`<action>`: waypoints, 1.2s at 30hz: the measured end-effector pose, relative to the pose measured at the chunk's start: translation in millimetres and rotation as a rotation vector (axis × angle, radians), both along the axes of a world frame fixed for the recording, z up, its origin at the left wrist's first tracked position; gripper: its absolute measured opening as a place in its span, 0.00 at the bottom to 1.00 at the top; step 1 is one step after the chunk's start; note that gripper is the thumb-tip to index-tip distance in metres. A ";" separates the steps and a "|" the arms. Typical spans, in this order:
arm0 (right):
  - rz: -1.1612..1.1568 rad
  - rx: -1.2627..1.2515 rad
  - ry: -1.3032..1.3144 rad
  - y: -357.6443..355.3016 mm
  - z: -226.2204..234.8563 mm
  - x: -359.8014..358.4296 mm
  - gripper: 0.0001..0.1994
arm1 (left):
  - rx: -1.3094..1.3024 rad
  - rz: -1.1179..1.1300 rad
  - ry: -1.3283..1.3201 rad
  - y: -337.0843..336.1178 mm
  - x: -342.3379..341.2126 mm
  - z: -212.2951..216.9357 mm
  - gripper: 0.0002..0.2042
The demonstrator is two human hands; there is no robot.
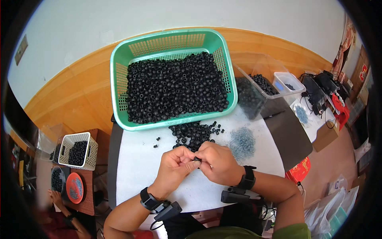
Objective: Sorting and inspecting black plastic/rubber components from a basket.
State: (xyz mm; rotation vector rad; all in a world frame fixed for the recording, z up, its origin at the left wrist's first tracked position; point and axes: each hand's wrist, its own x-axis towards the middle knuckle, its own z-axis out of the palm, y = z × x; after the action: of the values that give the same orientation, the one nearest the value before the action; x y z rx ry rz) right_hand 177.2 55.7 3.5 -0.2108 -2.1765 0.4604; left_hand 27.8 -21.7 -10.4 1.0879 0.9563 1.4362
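Over the white tabletop (147,175), my left hand (175,163) and my right hand (220,162) meet, fingertips together. Between them is a small black round part (197,159), pinched from both sides; its details are mostly covered by my fingers. Just beyond my fingers lies a loose pile of black round parts (193,133), many with a hole through them. To the right of the pile, small bluish-grey translucent pieces (242,144) are spread in a heap.
A large green basket (175,126) full of black parts stands at the back. Clear bins (274,94) sit beyond its right side. At far left, a co-worker's hand (55,197) is near an orange dish (70,184) and a white basket (91,153). Bags (328,207) lie lower right.
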 end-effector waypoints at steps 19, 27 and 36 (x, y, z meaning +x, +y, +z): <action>-0.030 0.170 0.036 -3.0 3.8 5.3 0.11 | -0.051 -0.041 -0.115 -2.4 1.0 -0.7 0.06; -0.016 0.064 -0.047 -1.0 0.1 7.9 0.11 | -0.073 -0.030 -0.025 1.7 2.2 3.3 0.04; -0.778 0.281 0.093 107.2 87.6 81.2 0.10 | -0.014 0.191 -0.249 13.0 -19.2 11.2 0.11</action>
State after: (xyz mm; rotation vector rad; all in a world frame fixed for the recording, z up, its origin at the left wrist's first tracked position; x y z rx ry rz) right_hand 258.4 162.9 91.1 -0.8149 -1.8547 -0.2683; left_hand 8.6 -8.7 0.8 0.8003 0.9069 1.6731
